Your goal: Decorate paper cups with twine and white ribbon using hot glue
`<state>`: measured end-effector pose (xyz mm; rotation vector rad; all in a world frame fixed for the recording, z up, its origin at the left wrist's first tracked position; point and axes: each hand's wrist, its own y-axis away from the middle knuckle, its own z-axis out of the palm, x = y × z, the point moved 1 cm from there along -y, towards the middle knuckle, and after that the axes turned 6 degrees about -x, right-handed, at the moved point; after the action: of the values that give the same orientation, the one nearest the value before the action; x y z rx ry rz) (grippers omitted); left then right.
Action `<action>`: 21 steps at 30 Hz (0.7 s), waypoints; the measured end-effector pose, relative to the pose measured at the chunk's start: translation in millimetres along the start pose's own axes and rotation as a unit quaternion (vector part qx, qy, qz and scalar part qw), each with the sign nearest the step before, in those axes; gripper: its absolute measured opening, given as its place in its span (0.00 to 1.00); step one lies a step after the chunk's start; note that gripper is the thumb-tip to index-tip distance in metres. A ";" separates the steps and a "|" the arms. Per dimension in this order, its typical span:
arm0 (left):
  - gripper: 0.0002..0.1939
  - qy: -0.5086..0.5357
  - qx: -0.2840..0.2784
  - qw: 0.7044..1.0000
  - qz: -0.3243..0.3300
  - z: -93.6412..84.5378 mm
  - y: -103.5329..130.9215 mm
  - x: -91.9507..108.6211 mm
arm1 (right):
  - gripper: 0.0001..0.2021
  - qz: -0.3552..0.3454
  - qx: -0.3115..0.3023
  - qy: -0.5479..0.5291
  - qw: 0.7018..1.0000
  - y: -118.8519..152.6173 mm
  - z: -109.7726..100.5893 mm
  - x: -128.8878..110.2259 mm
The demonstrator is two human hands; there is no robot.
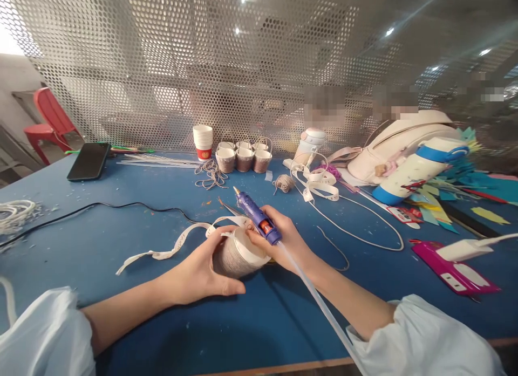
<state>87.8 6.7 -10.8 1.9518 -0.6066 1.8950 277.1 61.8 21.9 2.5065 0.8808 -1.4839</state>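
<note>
A paper cup (237, 255) wrapped in beige cord lies tilted on its side between my hands. My left hand (198, 273) is wrapped round its left side, thumb along the near side. In my right hand (289, 241) is a purple glue gun (254, 214), its nozzle pointing up and to the left and a long clear glue stick running out of its back. The right fingertips also touch the cup's rim. A white printed ribbon (178, 244) trails from the cup to the left over the blue table.
Small cord-wrapped cups (244, 159), stacked paper cups (202, 141) and cord bundles (211, 175) stand or lie at the back. A phone (89, 161) is back left. Rightward are bottles (418, 171), a bag (380, 144), loose ribbon (324, 190) and a pink power strip (457, 268).
</note>
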 end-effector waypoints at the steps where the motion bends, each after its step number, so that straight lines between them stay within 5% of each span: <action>1: 0.39 -0.029 0.010 1.000 -0.004 0.4 0.4 -0.7 | 0.12 0.002 -0.002 -0.010 1.000 1.0 0.0 0.6; 7: 0.28 -0.047 0.054 0.997 -0.006 -2.9 -1.1 -1.5 | 0.12 0.031 0.056 -0.090 0.994 1.7 -7.0 3.4; 11: 0.32 -0.018 0.086 0.996 -0.003 -4.4 -2.7 -0.8 | 0.14 0.053 0.086 -0.148 0.984 2.8 -17.4 1.6; 21: 0.36 -0.056 0.100 0.993 0.013 -18.7 -8.4 -15.9 | 0.12 0.084 -0.045 -0.106 0.990 18.8 -26.5 -20.4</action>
<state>76.3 24.7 -25.6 2.1978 -0.4923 1.9362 300.1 47.1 48.8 2.2460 0.6694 -1.5795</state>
